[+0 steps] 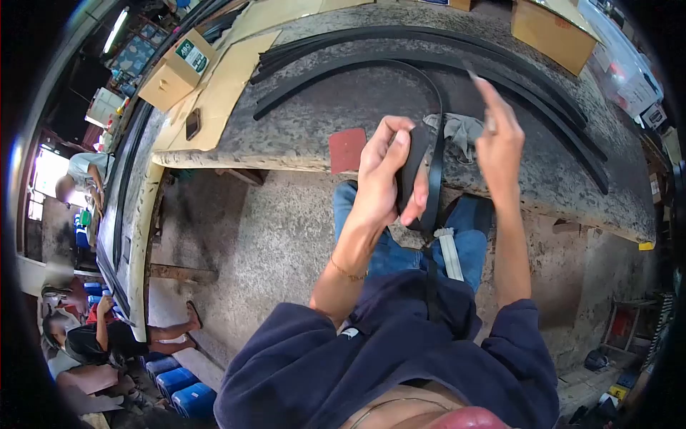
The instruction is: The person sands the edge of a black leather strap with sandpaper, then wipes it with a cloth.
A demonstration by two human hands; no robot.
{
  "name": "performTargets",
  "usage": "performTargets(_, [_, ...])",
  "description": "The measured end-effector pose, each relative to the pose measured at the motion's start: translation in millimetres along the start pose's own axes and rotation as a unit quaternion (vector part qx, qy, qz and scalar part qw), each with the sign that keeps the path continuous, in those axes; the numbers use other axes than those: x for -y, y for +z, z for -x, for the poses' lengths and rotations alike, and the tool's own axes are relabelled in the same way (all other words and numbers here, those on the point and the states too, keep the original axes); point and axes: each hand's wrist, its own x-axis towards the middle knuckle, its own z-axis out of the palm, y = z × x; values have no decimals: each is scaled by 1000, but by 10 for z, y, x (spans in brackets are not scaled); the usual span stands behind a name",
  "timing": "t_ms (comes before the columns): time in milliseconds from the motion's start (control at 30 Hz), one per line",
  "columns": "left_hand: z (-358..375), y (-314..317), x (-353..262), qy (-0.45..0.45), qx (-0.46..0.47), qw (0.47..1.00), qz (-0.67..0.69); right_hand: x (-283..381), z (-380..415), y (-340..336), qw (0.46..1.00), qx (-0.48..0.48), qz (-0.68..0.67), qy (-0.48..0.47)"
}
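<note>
My left hand point(382, 171) is closed around a black strap point(412, 164), thumb on top, just past the bench's near edge. One length of the strap runs down beside my fingers toward my lap, and another curves up over the bench. To the right, my right hand point(500, 136) is raised above the bench, apart from the strap. Its index finger reaches up and the other fingers curl in. A thin greyish sliver shows at the fingertip, too blurred to name. A crumpled grey cloth point(461, 132) and a reddish-brown square piece point(347, 150) lie near my hands.
Several long black strips point(500, 71) arc across the worn bench point(286, 146). A phone point(193, 124) rests on flat cardboard at left, near a cardboard box point(177, 69). Another box point(554, 34) stands back right. Two people and blue containers point(193, 400) are at left.
</note>
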Motion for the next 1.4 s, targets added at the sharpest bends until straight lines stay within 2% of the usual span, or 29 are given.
performTargets(33, [28, 10, -13, 2, 0, 1000, -4, -213, 55, -45, 998, -14, 37, 48])
performTargets(67, [49, 18, -25, 36, -14, 996, -75, -352, 129, -123, 991, -13, 83, 103])
performTargets(100, [69, 32, -27, 71, -29, 987, -145, -603, 249, -189, 986, -8, 124, 106])
performTargets(133, [103, 55, -64, 75, -44, 976, -198, -921, 380, -267, 970, 41, 187, 151])
performTargets(167, [152, 65, -95, 82, -46, 977, -194, -1281, 576, -300, 955, 27, 270, 122])
performTargets(200, [191, 78, -128, 54, -19, 968, -246, -1535, 732, -339, 929, 48, 311, 194])
performTargets(267, [262, 116, -153, 13, 12, 954, -300, -1968, 1054, -344, 891, 96, 360, 258])
performTargets(300, [307, 120, -148, -2, 14, 952, -305, -2242, 1207, -362, 850, 190, 420, 255])
performTargets(367, [340, 84, -155, -9, -14, 958, -288, -1879, 1041, -464, 851, 223, 361, 311])
performTargets(500, [262, 45, -342, 38, -23, 972, -232, -1575, 864, -563, 824, 227, 390, 342])
performTargets(567, [208, 22, -439, 44, -26, 964, -262, -1379, 764, -603, 910, 42, 244, 332])
performTargets(600, [159, 62, -477, 47, -50, 966, -248, -1136, 717, -556, 940, -16, 141, 310])
performTargets(633, [95, 19, -481, 54, -61, 959, -270, -841, 689, -479, 937, -3, 137, 321])
performTargets(700, [-19, -38, -519, 64, -80, 963, -249, -224, 631, -337, 941, 2, -144, 306])
performTargets(767, [-121, -61, -582, 72, -50, 979, -182, 288, 506, -272, 937, 69, -247, 238])
performTargets(800, [-143, -88, -606, 66, -40, 977, -197, 484, 428, -277, 921, 98, -275, 256])
performTargets(900, [-152, -22, -619, 76, -45, 978, -190, 812, 165, -232, 903, 129, -381, 151])
performTargets(933, [-139, -95, -612, 67, -9, 981, -182, 881, 68, -223, 901, 137, -380, 161])
performTargets(1000, [-100, -67, -574, 63, -20, 978, -198, 975, -116, -152, 862, 190, -457, 112])
performTargets(1033, [-95, -24, -578, 68, -21, 973, -218, 1006, -174, -68, 766, 207, -591, 146])
performTargets(1100, [-61, 36, -617, 64, -39, 966, -246, 1024, -223, -9, 707, 228, -636, 206])
performTargets(1233, [-56, 20, -605, 113, -45, 934, -337, 1076, -212, 28, 677, 232, -649, 259])
performTargets(1300, [-82, 2, -547, 163, -25, 906, -390, 1056, -195, 25, 707, 229, -632, 221])
performTargets(1400, [-88, -16, -500, 147, -13, 911, -384, 1080, -172, -9, 695, 218, -636, 257])
